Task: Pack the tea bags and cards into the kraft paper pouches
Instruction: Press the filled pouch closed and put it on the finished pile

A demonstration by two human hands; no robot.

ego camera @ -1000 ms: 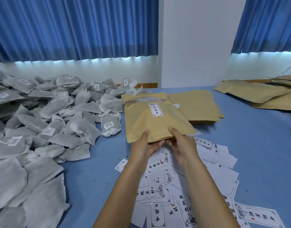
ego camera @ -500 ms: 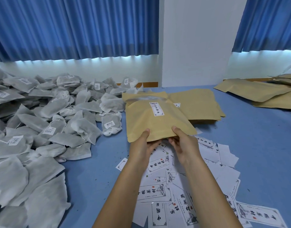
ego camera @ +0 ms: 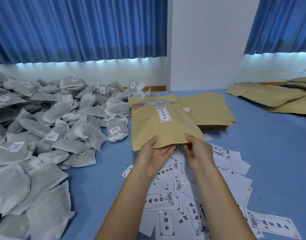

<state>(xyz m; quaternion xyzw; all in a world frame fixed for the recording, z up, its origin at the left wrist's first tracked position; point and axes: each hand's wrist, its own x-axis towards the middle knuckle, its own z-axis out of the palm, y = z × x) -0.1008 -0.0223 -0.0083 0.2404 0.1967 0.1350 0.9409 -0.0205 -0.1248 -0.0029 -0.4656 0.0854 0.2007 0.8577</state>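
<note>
Watching from my remote station, I saw both hands clamped on the near short edge of one kraft pouch (ego camera: 164, 130). The left hand (ego camera: 154, 154) pinched it with the thumb on top and the fingers flat underneath. The right hand (ego camera: 198, 151) gripped the near right corner the same way, thumb over and fingers curled below. The pouch was lifted at my end, and its far end lay over the stack of flat pouches (ego camera: 211, 110) behind it.

What mattered to me was the pouch's long axis. It ran straight away from the hands, with the white label (ego camera: 163, 114) facing up and angled slightly right, so the far end pointed at the wall and the near end sat between the two thumbs. I could not tell which end was the mouth (a pale strip showed across the far end, but the near edge was hidden by the grip).

The tea bags (ego camera: 53, 129) were heaped well off to the left, nearer the left hand. The cards (ego camera: 166, 201) lay scattered on the blue table (ego camera: 269, 153) directly under both wrists, nearest of all. I judged that the next move would need one hand to let go and reach for something to pack. The left had the shorter path to the bags, and either hand could drop onto a card.
</note>
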